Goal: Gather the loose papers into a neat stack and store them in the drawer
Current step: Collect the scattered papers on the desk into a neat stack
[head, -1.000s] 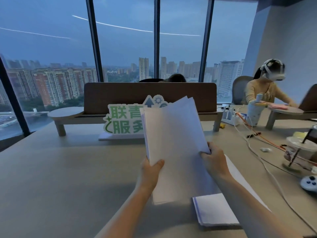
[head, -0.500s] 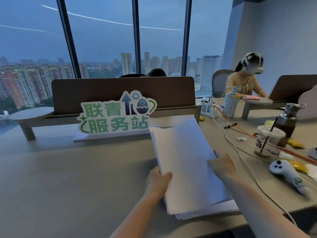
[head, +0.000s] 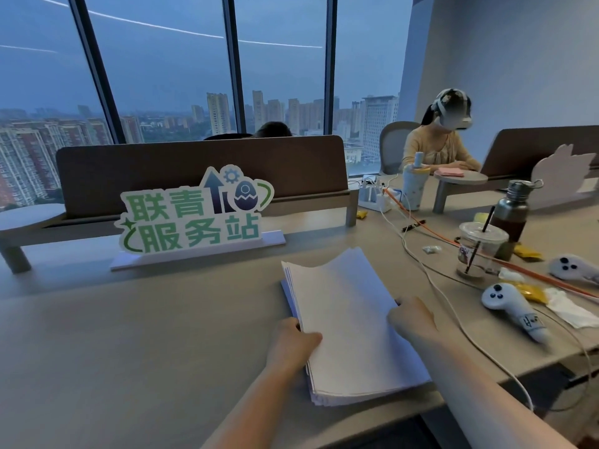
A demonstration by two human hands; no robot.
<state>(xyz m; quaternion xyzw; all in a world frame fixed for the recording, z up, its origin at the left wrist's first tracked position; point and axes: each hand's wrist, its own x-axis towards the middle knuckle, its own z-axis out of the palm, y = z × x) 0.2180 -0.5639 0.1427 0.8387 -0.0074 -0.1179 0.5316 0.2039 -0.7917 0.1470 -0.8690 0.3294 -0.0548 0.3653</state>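
Note:
A stack of white papers (head: 346, 322) lies nearly flat on the grey desk (head: 129, 335), near its front edge, with the far ends of the sheets slightly lifted and wavy. My left hand (head: 293, 343) grips the stack's left edge, thumb on top of the sheets. My right hand (head: 411, 319) holds the right edge, fingers curled over the side. No drawer is in view.
A green-lettered sign (head: 194, 212) stands behind the papers before a brown divider (head: 201, 166). To the right lie cables (head: 431, 280), a plastic cup (head: 479, 251), a metal bottle (head: 512, 209) and two white controllers (head: 512, 309). Another person (head: 440, 140) sits at the far right.
The papers, held upright a second ago, have come down onto the sheets that lay on the desk, forming one stack. Both hands kept their hold. My view turned rightwards.

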